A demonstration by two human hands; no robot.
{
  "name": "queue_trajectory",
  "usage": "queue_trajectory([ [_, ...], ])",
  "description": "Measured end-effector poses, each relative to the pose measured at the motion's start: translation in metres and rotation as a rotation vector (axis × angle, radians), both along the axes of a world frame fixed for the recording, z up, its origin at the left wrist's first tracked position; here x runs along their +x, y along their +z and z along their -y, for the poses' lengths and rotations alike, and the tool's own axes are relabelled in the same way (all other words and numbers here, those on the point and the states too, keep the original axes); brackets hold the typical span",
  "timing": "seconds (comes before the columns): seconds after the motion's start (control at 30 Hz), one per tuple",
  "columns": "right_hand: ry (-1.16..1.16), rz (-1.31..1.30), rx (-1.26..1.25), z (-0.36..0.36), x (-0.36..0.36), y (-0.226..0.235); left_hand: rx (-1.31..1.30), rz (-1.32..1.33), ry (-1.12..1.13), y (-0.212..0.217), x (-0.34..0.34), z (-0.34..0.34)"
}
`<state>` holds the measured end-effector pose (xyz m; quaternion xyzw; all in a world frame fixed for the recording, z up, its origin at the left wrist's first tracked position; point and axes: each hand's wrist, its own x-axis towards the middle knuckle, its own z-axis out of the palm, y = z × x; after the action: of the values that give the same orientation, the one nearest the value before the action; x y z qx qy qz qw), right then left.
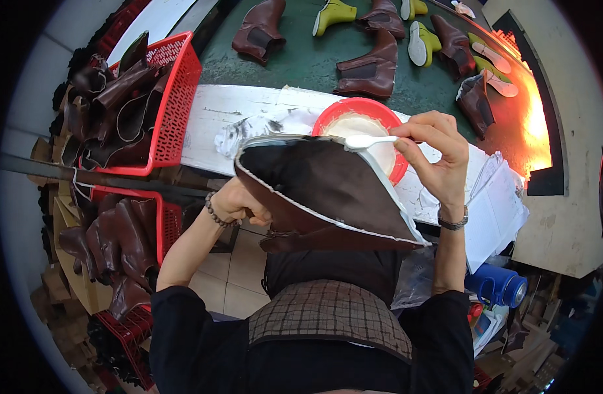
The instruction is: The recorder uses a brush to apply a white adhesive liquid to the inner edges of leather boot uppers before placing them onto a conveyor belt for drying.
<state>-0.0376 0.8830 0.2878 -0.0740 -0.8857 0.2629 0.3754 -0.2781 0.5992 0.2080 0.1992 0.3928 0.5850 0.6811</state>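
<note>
A brown leather boot upper [328, 180] is held in front of me with its wide opening toward me and its dark lining showing. White paste lines its edge, thickest along the right side. My left hand [239, 202] is closed on the upper's left side, its fingertips partly hidden. My right hand [439, 151] pinches a small white brush [367, 140] between thumb and fingers. The brush's paste-covered head touches the upper's far edge. Just beyond stands a red bowl [322, 118] of white paste [354, 125], partly hidden by the upper.
Brown boots [370, 69] and yellow-green shoe lasts [332, 16] stand on the green bench [295, 62], with an orange glow at right. Red baskets [177, 98] of boot uppers are at left. White sheets [498, 217] and a blue jug [495, 284] lie at right.
</note>
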Motion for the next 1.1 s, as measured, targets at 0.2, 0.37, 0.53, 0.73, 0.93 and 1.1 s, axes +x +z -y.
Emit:
queue_trajectory([
  [0.2,0.116,0.032,0.138,-0.006,-0.010,0.019,-0.035,0.182,-0.310,0.007,0.009,-0.021],
  [0.37,0.165,-0.042,0.186,-0.003,-0.028,0.018,-0.007,0.262,-0.392,-0.010,0.009,-0.023],
  [0.53,0.072,-0.110,-0.116,-0.003,-0.001,-0.020,0.152,0.265,0.269,-0.003,0.011,-0.009],
  [0.73,-0.078,-0.083,-0.271,0.003,0.031,-0.050,0.193,0.006,0.445,-0.019,-0.006,0.004],
  [0.93,-0.139,-0.066,-0.349,0.014,0.040,-0.052,0.273,-0.288,0.658,-0.019,-0.031,0.015],
  [1.1,-0.233,-0.202,-0.581,0.004,0.029,-0.077,0.346,-0.094,0.455,0.004,-0.045,-0.004],
])
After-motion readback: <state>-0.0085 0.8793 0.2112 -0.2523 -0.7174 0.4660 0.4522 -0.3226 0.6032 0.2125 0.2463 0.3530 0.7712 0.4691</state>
